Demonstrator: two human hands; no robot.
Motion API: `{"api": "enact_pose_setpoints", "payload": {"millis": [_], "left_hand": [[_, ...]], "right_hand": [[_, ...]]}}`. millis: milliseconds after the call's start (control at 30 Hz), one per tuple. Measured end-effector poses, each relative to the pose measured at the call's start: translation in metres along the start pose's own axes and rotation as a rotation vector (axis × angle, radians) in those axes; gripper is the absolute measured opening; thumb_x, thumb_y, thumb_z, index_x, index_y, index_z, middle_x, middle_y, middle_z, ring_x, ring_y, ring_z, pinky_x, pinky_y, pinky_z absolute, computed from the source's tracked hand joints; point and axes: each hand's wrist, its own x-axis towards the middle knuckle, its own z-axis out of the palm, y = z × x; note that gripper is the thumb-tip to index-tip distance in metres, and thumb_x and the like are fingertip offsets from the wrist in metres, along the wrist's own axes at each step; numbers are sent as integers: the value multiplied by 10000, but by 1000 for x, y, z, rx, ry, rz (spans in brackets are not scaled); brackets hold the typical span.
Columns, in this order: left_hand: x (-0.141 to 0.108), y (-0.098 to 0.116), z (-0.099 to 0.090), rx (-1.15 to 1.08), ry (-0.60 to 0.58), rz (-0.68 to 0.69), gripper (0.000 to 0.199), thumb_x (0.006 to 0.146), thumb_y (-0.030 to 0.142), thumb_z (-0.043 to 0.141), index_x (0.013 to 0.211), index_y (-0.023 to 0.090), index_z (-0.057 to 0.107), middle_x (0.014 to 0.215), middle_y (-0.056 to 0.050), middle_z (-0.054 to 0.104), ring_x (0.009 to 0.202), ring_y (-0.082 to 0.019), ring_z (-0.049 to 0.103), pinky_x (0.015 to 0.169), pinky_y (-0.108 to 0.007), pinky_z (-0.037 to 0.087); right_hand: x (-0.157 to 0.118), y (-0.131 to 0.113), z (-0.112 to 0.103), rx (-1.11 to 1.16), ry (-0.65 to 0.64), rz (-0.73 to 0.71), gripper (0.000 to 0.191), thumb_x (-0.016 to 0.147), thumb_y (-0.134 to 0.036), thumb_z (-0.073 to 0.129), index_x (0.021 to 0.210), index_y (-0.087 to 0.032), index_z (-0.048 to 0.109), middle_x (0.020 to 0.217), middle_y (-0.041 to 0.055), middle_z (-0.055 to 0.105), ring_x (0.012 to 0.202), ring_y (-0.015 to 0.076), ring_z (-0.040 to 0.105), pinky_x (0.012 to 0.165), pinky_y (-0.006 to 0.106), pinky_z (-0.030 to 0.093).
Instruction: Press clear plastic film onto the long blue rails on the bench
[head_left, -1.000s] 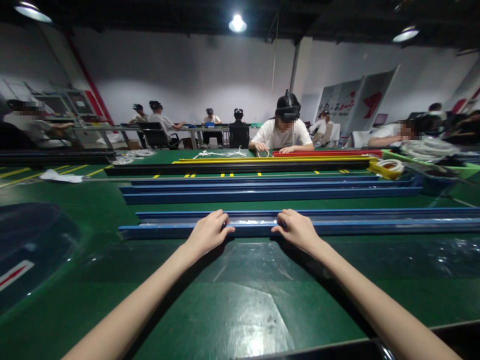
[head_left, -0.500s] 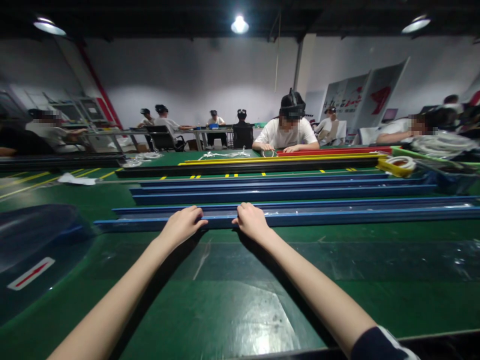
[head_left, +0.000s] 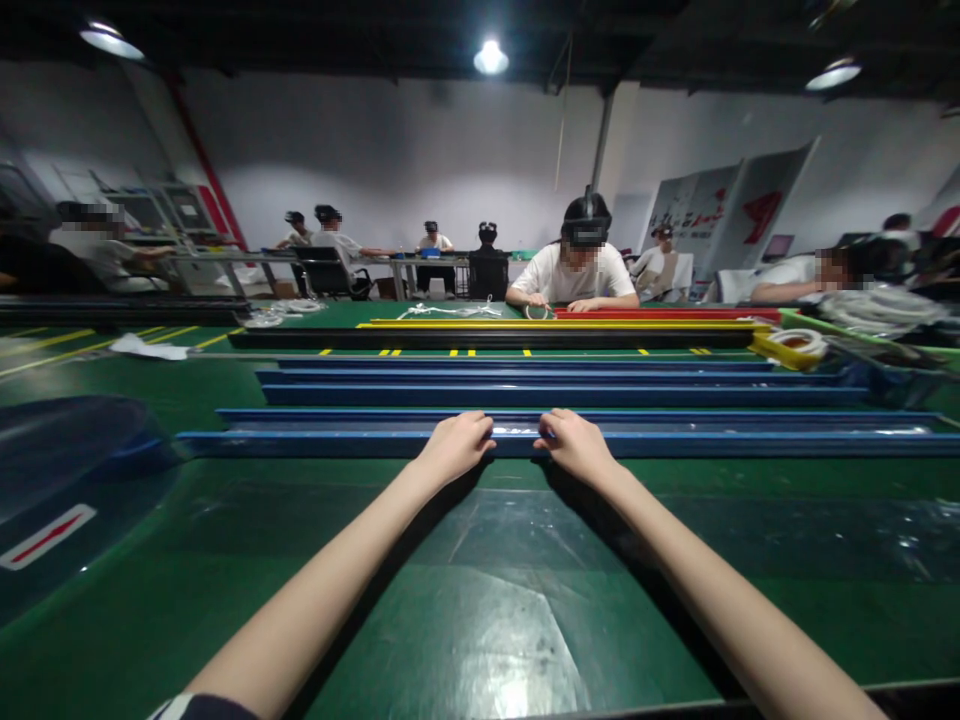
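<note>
A long blue channel strip (head_left: 300, 445) with two raised walls lies crosswise on the green table (head_left: 315, 620). Shiny clear film (head_left: 517, 431) shows inside it. My left hand (head_left: 457, 442) is closed over the channel's near wall, thumb on the front face and fingers curled inside. A short gap to the right, my right hand (head_left: 576, 442) pinches the same wall in a similar way. Both sets of fingertips are partly hidden, so whether they also touch the film I cannot tell.
More blue channels (head_left: 555, 394) lie parallel just behind, then black (head_left: 480, 338), yellow (head_left: 525, 324) and red strips (head_left: 660, 314). A clear sheet (head_left: 285, 520) lies in front. A bundled blue-clear roll (head_left: 75, 470) sits left. A co-worker (head_left: 577, 270) leans on the table opposite.
Both my hands have slid to the right along the blue channel, keeping their closed hold on its near wall. The channel looks nearly unmoved.
</note>
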Motion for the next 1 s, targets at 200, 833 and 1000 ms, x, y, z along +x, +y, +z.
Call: {"api": "enact_pose_setpoints", "payload": {"millis": [200,833,1000], "left_hand": [[9,15,9,-89,0,-20,136,849,318,503,857,195,560,908,-41,597,910,-185,564,706,-257,438],[-1,-24,12,56,38,-99,96,859,277,482,831,194,522,881,-43,589,881,-196,554,663,-270,400],[-6,-46,18,88,87,-147,100,862,287,476,849,195,513,890,-47,580,872,-190,530,698,-277,379]], "right_hand": [[-28,68,-2,26,65,85,135,801,-340,546,825,-211,580,860,32,608,849,173,547,637,240,356],[-2,37,15,-18,168,67,108,831,-303,513,816,-210,566,872,38,594,852,173,528,622,247,332],[19,20,21,-26,138,49,126,837,-314,522,843,-202,581,897,50,604,880,180,527,646,252,342]]}}
